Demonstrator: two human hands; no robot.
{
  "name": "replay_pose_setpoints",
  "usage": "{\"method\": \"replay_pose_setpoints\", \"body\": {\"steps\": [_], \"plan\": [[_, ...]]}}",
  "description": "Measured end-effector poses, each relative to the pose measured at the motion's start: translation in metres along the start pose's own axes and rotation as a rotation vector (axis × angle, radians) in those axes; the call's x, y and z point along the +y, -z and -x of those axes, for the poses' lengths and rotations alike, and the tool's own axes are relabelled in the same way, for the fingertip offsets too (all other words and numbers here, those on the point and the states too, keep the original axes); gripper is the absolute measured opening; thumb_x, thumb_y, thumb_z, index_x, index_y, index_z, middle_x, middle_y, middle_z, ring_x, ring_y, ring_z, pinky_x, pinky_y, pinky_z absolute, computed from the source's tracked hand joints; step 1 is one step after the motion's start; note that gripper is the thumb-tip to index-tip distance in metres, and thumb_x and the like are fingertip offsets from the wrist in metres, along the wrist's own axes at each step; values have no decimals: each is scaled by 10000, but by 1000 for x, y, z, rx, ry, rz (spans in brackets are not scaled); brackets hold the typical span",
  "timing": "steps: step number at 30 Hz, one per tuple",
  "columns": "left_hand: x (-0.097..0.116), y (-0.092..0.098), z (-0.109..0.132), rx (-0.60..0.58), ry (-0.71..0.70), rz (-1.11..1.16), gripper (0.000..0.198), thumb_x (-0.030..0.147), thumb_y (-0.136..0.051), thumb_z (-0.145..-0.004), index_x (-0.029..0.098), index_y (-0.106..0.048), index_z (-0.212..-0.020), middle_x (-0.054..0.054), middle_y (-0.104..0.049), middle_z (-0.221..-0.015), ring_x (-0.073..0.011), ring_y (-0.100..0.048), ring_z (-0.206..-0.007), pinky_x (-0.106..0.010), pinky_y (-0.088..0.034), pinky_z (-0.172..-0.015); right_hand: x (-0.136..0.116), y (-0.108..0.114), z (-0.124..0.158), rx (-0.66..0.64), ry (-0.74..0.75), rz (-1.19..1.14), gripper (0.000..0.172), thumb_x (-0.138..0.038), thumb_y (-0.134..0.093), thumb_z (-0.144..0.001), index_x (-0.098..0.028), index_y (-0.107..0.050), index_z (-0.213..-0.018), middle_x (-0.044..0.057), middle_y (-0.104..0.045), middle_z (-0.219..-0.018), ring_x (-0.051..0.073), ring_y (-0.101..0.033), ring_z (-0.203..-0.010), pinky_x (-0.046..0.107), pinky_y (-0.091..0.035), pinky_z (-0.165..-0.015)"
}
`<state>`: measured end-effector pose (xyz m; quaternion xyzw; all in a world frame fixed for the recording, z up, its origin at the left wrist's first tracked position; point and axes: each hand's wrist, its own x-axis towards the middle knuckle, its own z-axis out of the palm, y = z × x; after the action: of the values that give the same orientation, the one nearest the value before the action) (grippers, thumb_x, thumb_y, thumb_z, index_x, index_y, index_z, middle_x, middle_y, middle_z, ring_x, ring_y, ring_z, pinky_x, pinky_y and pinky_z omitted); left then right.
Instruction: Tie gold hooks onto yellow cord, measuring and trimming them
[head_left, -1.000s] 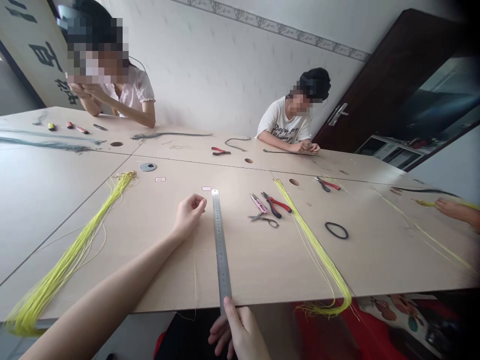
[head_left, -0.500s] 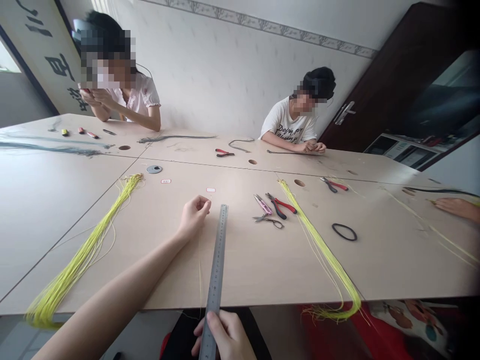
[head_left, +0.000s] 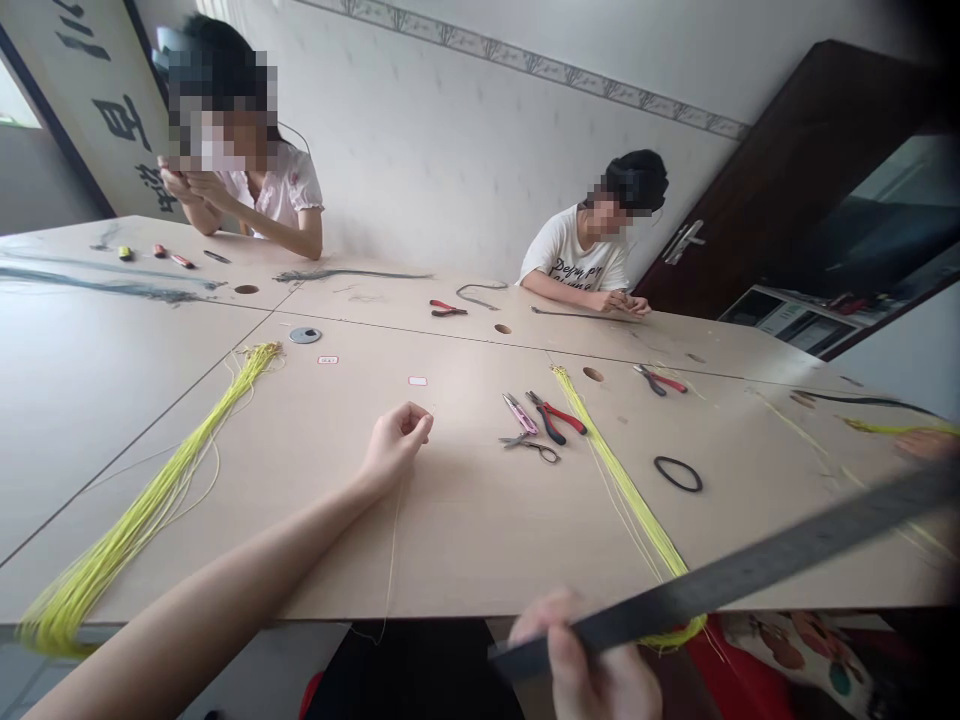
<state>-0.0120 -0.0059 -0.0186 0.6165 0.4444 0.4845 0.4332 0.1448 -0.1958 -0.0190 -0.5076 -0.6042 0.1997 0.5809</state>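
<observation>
ruler (head_left: 727, 577): dull mtl | tbl (head_left: 465, 540): smooth, wd-look | plier grips (head_left: 568, 417): plstc

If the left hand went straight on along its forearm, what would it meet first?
Probably the dark cord before the person in the white T-shirt. The left hand seems to have bare tabletop until then, passing just beyond the pink snips, though its height is unclear.

thread (head_left: 394, 545) left of ruler (head_left: 724, 582), scissors (head_left: 529, 443) beyond
</observation>
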Motion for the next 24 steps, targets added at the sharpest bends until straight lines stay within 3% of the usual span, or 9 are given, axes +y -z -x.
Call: {"method": "replay_pose_setpoints", "body": {"steps": [1,3,5,8,14,19,24], "plan": [[2,-1,3,0,0,9,200,299,-514,-785,186,-498,-621,27,-506,-584,-128,-504,-575,-236,-382,-556,-1,-4,-23,17,106,-80,170,-259,-499,-863,-213,-621,-754,23,-656,-617,164,-629,-530,267,-499,-462],[5,-2,7,-2,3,28,193,310,-512,-783,187,-505,-634,24,-510,-587,-134,-509,-582,-238,-385,-561,-2,-15,-72,106,178,-209,125,-247,-506,-864,-210,-574,-766,-14,-618,-568,150,-624,-514,287,-513,-527],[8,-3,11,-2,6,48,181,312,-517,-786,186,-521,-656,22,-520,-592,-137,-513,-590,-238,-387,-567,0,-30,-115,121,65,-343,129,-326,-503,-865,-212,-528,-810,-21,-589,-657,153,-646,-599,298,-524,-561],[9,-2,12,19,7,78,186,322,-527,-794,184,-530,-669,23,-523,-594,-134,-506,-587,-239,-385,-569,10,-50,-153,14,-24,-415,193,-399,-508,-847,-210,-513,-808,-20,-557,-757,129,-619,-624,281,-513,-560],[1,-5,14,84,46,167,223,339,-516,-824,189,-508,-659,30,-507,-550,-121,-483,-553,-247,-391,-576,45,-52,-149,-134,-99,-380,232,-362,-529,-848,-187,-550,-697,-43,-469,-612,86,-479,-554,216,-430,-542],[3,-7,23,15,145,262,232,377,-536,-816,200,-509,-668,48,-466,-469,-106,-449,-442,-231,-367,-458,43,-42,-139,-297,-112,-462,220,-341,-456,-899,-199,-552,-761,4,-600,-745,167,-609,-816,327,-486,-773],[7,-4,34,-69,225,351,242,420,-583,-784,210,-527,-677,41,-470,-432,-108,-439,-402,-227,-337,-404,35,-39,-140,-350,-45,-505,203,-260,-453,-910,-195,-581,-766,27,-638,-844,218,-593,-1016,435,-433,-937]]}}
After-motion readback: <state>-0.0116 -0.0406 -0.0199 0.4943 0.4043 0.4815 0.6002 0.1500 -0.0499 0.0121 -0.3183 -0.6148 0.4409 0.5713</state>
